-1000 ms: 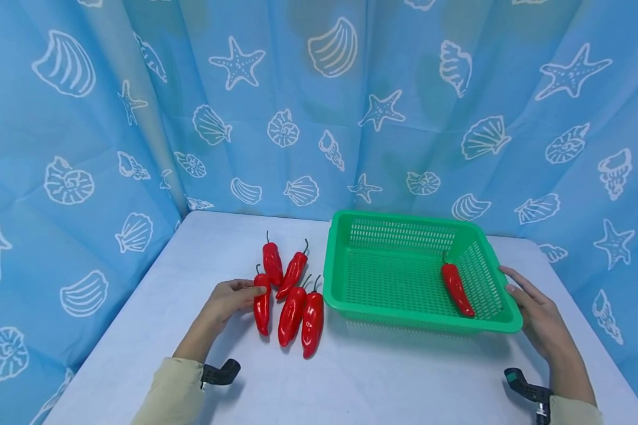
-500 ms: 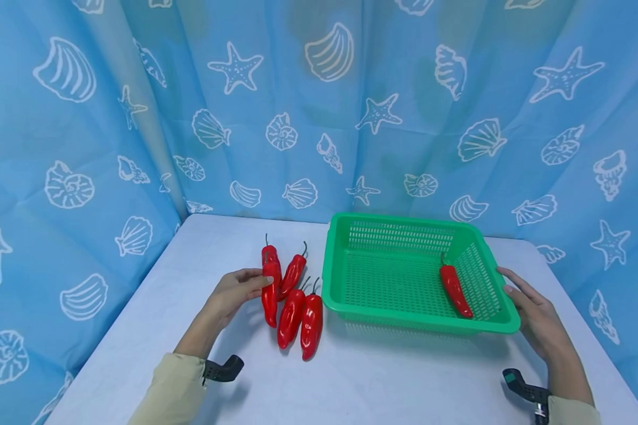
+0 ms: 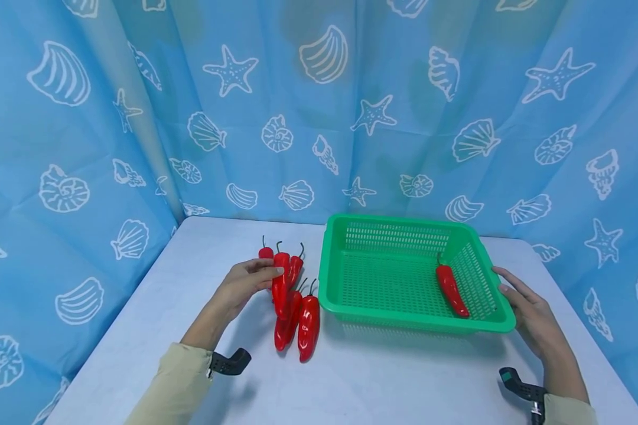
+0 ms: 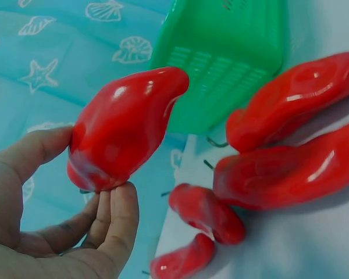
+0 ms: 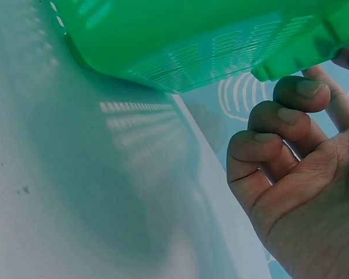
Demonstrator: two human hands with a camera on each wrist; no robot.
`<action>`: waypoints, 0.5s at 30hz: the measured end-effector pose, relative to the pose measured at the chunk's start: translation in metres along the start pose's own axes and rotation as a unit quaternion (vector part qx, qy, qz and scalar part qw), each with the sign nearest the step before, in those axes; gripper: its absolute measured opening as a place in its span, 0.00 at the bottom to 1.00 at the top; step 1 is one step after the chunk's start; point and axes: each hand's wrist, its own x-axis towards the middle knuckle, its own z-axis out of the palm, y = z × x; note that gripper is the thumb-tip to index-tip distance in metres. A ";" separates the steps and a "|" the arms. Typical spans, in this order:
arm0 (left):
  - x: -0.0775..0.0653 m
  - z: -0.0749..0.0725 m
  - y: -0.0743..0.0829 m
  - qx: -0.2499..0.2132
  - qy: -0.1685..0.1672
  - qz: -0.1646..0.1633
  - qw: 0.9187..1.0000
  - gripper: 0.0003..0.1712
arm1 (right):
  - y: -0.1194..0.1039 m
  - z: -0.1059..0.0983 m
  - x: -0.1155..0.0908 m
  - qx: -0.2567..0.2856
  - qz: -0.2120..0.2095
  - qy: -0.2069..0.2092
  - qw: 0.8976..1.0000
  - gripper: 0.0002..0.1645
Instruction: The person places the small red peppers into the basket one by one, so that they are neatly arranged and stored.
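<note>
My left hand [image 3: 247, 286] pinches a red chili pepper [image 3: 280, 289] between thumb and fingers, raised above the table. In the left wrist view this held pepper [image 4: 125, 128] hangs clear of the others. Below and around it several more red peppers lie on the table, among them one pepper [image 3: 309, 327] beside the basket. At the right, my right hand [image 3: 534, 313] holds the right rim of a green plastic basket [image 3: 404, 319]. One red pepper [image 3: 451, 289] lies inside, near the basket's right wall. In the right wrist view my right hand's [image 5: 302, 157] lower fingers curl under the rim.
A white table [image 3: 383, 383] carries everything. Behind and to the left hangs a blue curtain [image 3: 276, 77] with white shell and starfish prints. Black camera mounts [image 3: 231, 361] sit on both wrists.
My left hand has lifted its pepper off the table and carried it right, over the other peppers. The right hand stays at the basket's rim; the view has shifted slightly.
</note>
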 end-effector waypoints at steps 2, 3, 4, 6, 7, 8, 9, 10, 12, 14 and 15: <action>0.000 0.002 0.002 -0.005 -0.005 -0.001 1.000 0.45 | -0.001 0.000 0.000 0.002 -0.002 -0.001 1.000 0.36; 0.000 0.003 0.004 -0.007 -0.007 -0.001 1.000 0.45 | -0.002 0.001 0.000 0.006 -0.004 -0.003 1.000 0.35; 0.000 0.004 0.005 -0.008 -0.008 -0.001 1.000 0.46 | -0.002 0.001 -0.001 0.011 -0.006 -0.004 1.000 0.35; -0.001 0.006 0.008 -0.008 -0.011 -0.003 1.000 0.46 | -0.003 0.001 -0.001 0.023 -0.009 -0.006 1.000 0.35; -0.001 0.007 0.010 -0.008 -0.012 -0.004 1.000 0.46 | -0.003 0.001 -0.001 0.030 -0.010 -0.007 0.999 0.35; -0.001 0.007 0.012 -0.009 -0.013 -0.003 1.000 0.46 | -0.003 0.001 -0.001 0.036 -0.011 -0.008 0.999 0.35; -0.001 0.008 0.013 -0.009 -0.016 0.000 1.000 0.45 | -0.003 0.000 -0.001 0.041 -0.011 -0.009 0.999 0.34; -0.001 0.010 0.015 -0.010 -0.019 0.003 1.000 0.45 | -0.003 0.000 -0.001 0.042 -0.012 -0.010 0.999 0.34; -0.002 0.012 0.019 -0.013 -0.025 0.009 1.000 0.43 | -0.002 0.000 -0.001 0.037 -0.014 -0.009 0.999 0.34; -0.002 0.015 0.022 -0.015 -0.033 0.018 0.999 0.41 | -0.001 0.000 -0.001 0.027 -0.015 -0.008 0.999 0.34; -0.002 0.016 0.023 -0.015 -0.036 0.022 0.999 0.41 | 0.000 0.000 -0.001 0.024 -0.015 -0.007 1.000 0.34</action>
